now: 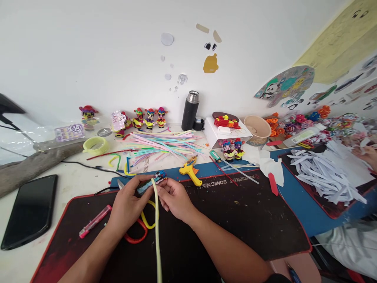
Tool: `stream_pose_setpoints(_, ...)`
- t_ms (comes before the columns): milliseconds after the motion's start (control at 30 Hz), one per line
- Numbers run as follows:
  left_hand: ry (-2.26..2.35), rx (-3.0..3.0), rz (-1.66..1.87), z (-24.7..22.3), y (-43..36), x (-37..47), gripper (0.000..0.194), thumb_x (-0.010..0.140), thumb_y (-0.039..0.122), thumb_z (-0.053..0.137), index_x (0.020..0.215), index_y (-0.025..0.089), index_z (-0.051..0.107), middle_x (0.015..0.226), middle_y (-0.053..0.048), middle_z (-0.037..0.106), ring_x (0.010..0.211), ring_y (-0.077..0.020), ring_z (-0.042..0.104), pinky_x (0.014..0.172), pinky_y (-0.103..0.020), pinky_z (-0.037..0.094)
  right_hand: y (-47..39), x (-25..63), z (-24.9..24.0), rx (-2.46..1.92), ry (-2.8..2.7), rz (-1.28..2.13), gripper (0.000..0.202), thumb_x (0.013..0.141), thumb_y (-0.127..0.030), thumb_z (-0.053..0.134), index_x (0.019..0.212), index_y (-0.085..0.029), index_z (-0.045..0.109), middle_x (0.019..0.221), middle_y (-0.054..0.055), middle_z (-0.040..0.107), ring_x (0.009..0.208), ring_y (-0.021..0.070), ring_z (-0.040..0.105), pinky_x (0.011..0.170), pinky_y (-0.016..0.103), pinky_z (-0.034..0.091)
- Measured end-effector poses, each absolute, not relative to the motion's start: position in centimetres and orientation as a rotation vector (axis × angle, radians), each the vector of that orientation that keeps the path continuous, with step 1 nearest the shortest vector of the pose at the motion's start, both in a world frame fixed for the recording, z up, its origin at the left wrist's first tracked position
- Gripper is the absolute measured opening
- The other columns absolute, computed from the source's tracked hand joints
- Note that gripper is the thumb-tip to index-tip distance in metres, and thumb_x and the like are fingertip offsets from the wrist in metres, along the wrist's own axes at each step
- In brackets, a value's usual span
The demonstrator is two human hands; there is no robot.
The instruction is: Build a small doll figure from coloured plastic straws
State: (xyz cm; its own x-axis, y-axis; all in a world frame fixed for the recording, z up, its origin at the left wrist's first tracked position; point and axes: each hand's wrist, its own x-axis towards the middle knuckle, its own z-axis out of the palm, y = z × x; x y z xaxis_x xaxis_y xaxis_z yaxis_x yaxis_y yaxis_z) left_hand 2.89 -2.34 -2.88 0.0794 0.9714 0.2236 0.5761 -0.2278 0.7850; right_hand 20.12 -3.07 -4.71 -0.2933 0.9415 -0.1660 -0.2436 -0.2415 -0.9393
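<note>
While in left hand's (pixel 129 201) grip, blue figurine (pixel 146 184) lengthwise aslant, ornate end upper right, within right hand's (pixel 177 199) pinch.

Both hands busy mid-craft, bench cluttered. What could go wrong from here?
1. The long, pale yellow fuzzy strip runs loose past the scissors with red and yellow handles; it might snag and tug the small blue craft piece in the left hand.

2. The yellow plastic glue gun lies near the right hand; if hot, which isn't visible, a brush against its nozzle could burn.
</note>
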Motion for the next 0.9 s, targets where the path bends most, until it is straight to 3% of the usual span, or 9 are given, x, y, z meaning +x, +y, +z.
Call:
stream_pose_setpoints(200,1.516,1.917,1.063,-2.8,-2.4,2.8,0.023,0.094,0.04,0.067,0.111,0.024,0.073,0.106,-0.006,0.081,0.095,-0.0257,0.077,0.084,-0.032,0.06,-3.1,20.1,-5.1,-1.002,-1.036,1.699,0.048,0.087,-0.067,0.071,0.089,-0.022,0.056,0.053,-0.01,0.05,0.038,0.0083,0.041,0.039,0.022,0.032)
stream_pose_setpoints(533,1.415,2.261,1.148,-3.3,-2.2,2.6,0.017,0.1,0.029,0.061,0.114,0.022,0.068,0.109,-0.009,0.079,0.102,-0.0254,0.076,0.091,-0.034,0.059,-3.0,20.3,-4.5,-0.981,-1.053,1.727,0.05,0.086,-0.069,0.072,0.092,-0.022,0.057,0.054,-0.01,0.053,0.039,0.008,0.041,0.039,0.022,0.032)
stream_pose_setpoints(900,1.552,1.771,1.047,-2.0,-2.5,3.3,0.027,0.092,0.047,0.068,0.106,0.025,0.075,0.104,-0.006,0.082,0.095,-0.0279,0.077,0.086,-0.035,0.06,-3.1,20.4,-4.2,-1.041,-1.105,1.688,0.049,0.088,-0.068,0.07,0.09,-0.021,0.059,0.051,-0.01,0.052,0.037,0.0072,0.039,0.04,0.022,0.029)
